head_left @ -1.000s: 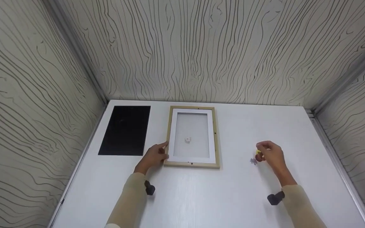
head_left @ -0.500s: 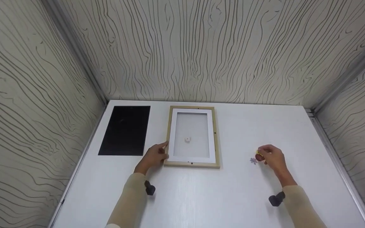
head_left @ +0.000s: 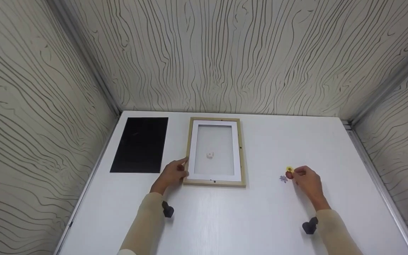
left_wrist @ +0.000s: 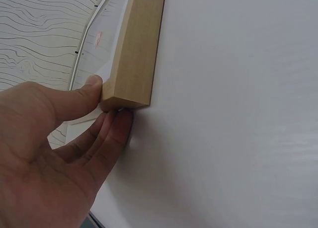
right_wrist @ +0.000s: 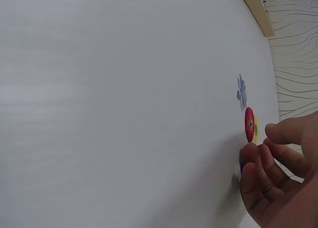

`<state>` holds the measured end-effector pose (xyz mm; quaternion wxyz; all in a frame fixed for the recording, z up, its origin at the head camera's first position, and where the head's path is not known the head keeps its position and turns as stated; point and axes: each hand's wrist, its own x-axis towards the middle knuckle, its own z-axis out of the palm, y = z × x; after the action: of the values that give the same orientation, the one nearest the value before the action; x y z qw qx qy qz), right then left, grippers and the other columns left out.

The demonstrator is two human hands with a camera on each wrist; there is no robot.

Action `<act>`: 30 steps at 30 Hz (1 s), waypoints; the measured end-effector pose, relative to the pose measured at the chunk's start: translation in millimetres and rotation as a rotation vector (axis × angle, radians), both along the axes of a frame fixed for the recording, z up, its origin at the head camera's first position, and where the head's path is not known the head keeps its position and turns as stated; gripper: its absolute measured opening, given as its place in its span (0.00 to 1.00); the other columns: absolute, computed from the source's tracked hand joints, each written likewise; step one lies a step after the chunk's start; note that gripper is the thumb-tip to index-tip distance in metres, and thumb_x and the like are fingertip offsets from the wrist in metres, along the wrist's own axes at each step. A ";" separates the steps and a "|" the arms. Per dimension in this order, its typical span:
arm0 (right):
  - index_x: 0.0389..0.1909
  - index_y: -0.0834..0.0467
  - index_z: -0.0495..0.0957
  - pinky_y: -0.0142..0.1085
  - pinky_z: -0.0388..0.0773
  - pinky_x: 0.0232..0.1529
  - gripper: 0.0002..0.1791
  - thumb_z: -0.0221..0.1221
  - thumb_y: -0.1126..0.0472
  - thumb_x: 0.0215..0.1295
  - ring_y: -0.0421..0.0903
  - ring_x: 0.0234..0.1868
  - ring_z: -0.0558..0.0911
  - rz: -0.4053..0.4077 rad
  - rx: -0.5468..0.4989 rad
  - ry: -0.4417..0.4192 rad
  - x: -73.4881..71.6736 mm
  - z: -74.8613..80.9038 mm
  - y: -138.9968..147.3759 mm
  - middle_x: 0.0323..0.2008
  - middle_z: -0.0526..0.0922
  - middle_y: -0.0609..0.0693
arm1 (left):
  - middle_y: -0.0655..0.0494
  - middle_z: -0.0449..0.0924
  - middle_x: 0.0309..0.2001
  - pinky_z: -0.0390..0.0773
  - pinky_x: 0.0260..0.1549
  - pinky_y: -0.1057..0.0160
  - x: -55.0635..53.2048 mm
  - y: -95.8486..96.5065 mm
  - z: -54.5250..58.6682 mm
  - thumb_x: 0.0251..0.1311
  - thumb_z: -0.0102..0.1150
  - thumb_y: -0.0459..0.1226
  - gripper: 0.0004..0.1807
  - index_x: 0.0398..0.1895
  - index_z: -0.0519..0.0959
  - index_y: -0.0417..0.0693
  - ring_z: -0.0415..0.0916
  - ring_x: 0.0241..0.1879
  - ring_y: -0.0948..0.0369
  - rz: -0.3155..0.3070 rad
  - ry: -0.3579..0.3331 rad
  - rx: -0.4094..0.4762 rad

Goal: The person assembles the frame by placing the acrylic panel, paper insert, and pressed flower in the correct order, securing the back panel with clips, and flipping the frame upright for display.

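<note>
At the lower left corner of a wooden picture frame (head_left: 242, 156), my left hand (head_left: 172, 174) grips the side, with the thumb on top and fingers curled at the lower edge. Inside the white mat lies a small pale pink flower (head_left: 210, 155) on the clear pane. On the right of the table, a yellow flower (head_left: 289, 169) overlaps a dark red flower (head_left: 289, 175), and a pale purple flower (head_left: 283, 179) lies close to them. My right hand (head_left: 307, 180) has loosely bent fingertips at the right edge of the red and yellow pair; the right wrist view shows no clear grip.
A flat black panel (head_left: 141, 145) lies left of the frame. The white table (head_left: 204, 223) meets wood-grain patterned walls (head_left: 207, 63) at the back and sides. A black wrist camera (head_left: 310, 226) sits at the right sleeve, another at the left.
My right hand has moved a little down and right, uncovering the yellow flower and more of the red one. The left hand and the frame stay in place.
</note>
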<state>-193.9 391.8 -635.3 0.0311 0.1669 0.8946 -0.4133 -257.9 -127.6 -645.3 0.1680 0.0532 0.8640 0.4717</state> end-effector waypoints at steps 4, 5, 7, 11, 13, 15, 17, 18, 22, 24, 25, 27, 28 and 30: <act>0.58 0.71 0.77 0.29 0.78 0.38 0.19 0.55 0.60 0.78 0.56 0.46 0.84 0.013 0.057 0.021 0.0 -4.7 -1.0 0.50 0.83 0.67 | 0.46 0.79 0.50 0.81 0.46 0.58 0.6 0.3 0.4 0.70 0.67 0.35 0.37 0.81 0.68 0.52 0.76 0.44 0.56 0.009 -0.007 -0.015; 0.58 0.71 0.77 0.30 0.79 0.39 0.18 0.55 0.61 0.77 0.57 0.47 0.84 0.018 0.071 0.030 -0.3 -5.5 -1.3 0.50 0.83 0.68 | 0.47 0.79 0.50 0.81 0.46 0.58 0.8 0.4 0.7 0.70 0.67 0.35 0.37 0.81 0.68 0.52 0.76 0.44 0.56 0.011 -0.010 -0.018; 0.55 0.71 0.79 0.33 0.80 0.42 0.17 0.57 0.61 0.76 0.59 0.48 0.85 0.027 0.105 0.048 -0.9 -7.3 -2.9 0.49 0.84 0.68 | 0.47 0.79 0.50 0.81 0.46 0.58 1.2 0.6 1.3 0.70 0.67 0.35 0.36 0.81 0.68 0.52 0.75 0.44 0.56 0.011 -0.007 -0.020; 0.50 0.71 0.81 0.44 0.81 0.46 0.15 0.61 0.60 0.76 0.60 0.47 0.84 0.054 0.149 0.073 -1.9 -9.4 -4.7 0.47 0.84 0.68 | 0.47 0.79 0.49 0.81 0.45 0.58 1.6 0.9 1.5 0.70 0.67 0.35 0.36 0.81 0.68 0.51 0.75 0.44 0.56 0.011 0.002 -0.010; 0.49 0.70 0.82 0.49 0.82 0.48 0.16 0.63 0.59 0.76 0.62 0.48 0.84 0.066 0.173 0.080 -1.9 -10.1 -5.3 0.47 0.84 0.68 | 0.46 0.79 0.50 0.81 0.45 0.58 1.5 1.2 1.3 0.70 0.66 0.35 0.36 0.80 0.68 0.51 0.75 0.44 0.56 0.007 0.008 -0.008; 0.49 0.69 0.82 0.53 0.81 0.49 0.16 0.65 0.58 0.75 0.63 0.48 0.83 0.070 0.197 0.085 -1.3 -10.6 -6.0 0.48 0.82 0.69 | 0.46 0.79 0.51 0.81 0.46 0.58 1.4 1.2 1.3 0.70 0.66 0.35 0.36 0.81 0.68 0.50 0.75 0.45 0.56 -0.001 0.008 -0.002; 0.48 0.69 0.82 0.54 0.80 0.50 0.16 0.66 0.58 0.74 0.63 0.48 0.82 0.070 0.220 0.096 -0.4 -11.4 -6.9 0.48 0.82 0.68 | 0.45 0.78 0.52 0.81 0.46 0.58 1.5 0.9 1.6 0.70 0.66 0.35 0.37 0.81 0.67 0.51 0.75 0.45 0.56 -0.009 0.002 0.005; 0.48 0.68 0.82 0.54 0.80 0.49 0.15 0.66 0.58 0.74 0.63 0.47 0.82 0.068 0.227 0.102 -0.4 -11.7 -6.9 0.47 0.82 0.68 | 0.45 0.78 0.52 0.81 0.46 0.58 1.4 0.7 1.8 0.71 0.65 0.35 0.37 0.81 0.67 0.51 0.75 0.45 0.56 -0.012 -0.002 0.009; 0.47 0.68 0.83 0.51 0.79 0.48 0.14 0.66 0.59 0.74 0.60 0.46 0.81 0.066 0.236 0.115 0.0 -11.5 -8.2 0.46 0.81 0.67 | 0.46 0.78 0.52 0.81 0.47 0.58 1.4 -0.5 2.6 0.71 0.65 0.36 0.37 0.82 0.66 0.52 0.75 0.45 0.57 -0.012 -0.010 0.010; 0.47 0.68 0.82 0.50 0.79 0.48 0.14 0.65 0.59 0.74 0.60 0.46 0.81 0.066 0.233 0.112 -0.7 -11.1 -8.5 0.46 0.81 0.66 | 0.46 0.79 0.51 0.81 0.46 0.58 1.2 -0.7 2.9 0.71 0.66 0.36 0.37 0.82 0.67 0.53 0.75 0.44 0.57 -0.008 -0.006 0.007; 0.48 0.68 0.82 0.51 0.79 0.49 0.14 0.65 0.59 0.74 0.60 0.46 0.81 0.065 0.232 0.113 -0.6 -10.9 -8.8 0.46 0.81 0.67 | 0.46 0.79 0.50 0.81 0.46 0.58 1.1 -0.7 2.9 0.71 0.66 0.36 0.37 0.82 0.67 0.52 0.75 0.44 0.57 -0.007 -0.004 0.004; 0.49 0.69 0.82 0.52 0.79 0.50 0.15 0.65 0.59 0.74 0.60 0.46 0.80 0.064 0.230 0.113 -1.1 -10.7 -8.8 0.46 0.81 0.67 | 0.46 0.79 0.50 0.81 0.46 0.58 1.1 -0.7 2.8 0.71 0.66 0.35 0.37 0.82 0.67 0.52 0.75 0.43 0.57 -0.007 -0.001 0.003; 0.50 0.69 0.81 0.53 0.80 0.50 0.15 0.65 0.60 0.74 0.60 0.46 0.80 0.063 0.228 0.111 -1.3 -10.6 -9.0 0.47 0.81 0.67 | 0.46 0.79 0.50 0.81 0.46 0.58 1.0 -0.6 2.8 0.71 0.66 0.35 0.37 0.82 0.67 0.52 0.75 0.43 0.57 -0.006 -0.001 0.003; 0.51 0.69 0.81 0.54 0.80 0.52 0.15 0.64 0.60 0.75 0.60 0.46 0.80 0.061 0.227 0.110 -1.5 -10.2 -9.7 0.47 0.81 0.67 | 0.47 0.79 0.50 0.81 0.45 0.58 1.0 -0.5 2.7 0.71 0.65 0.35 0.37 0.81 0.67 0.52 0.75 0.43 0.57 -0.004 -0.003 0.004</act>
<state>-195.4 382.1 -645.6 -0.0244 0.1191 0.9407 -0.3168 -256.9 -128.0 -642.5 0.1703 0.0547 0.8625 0.4733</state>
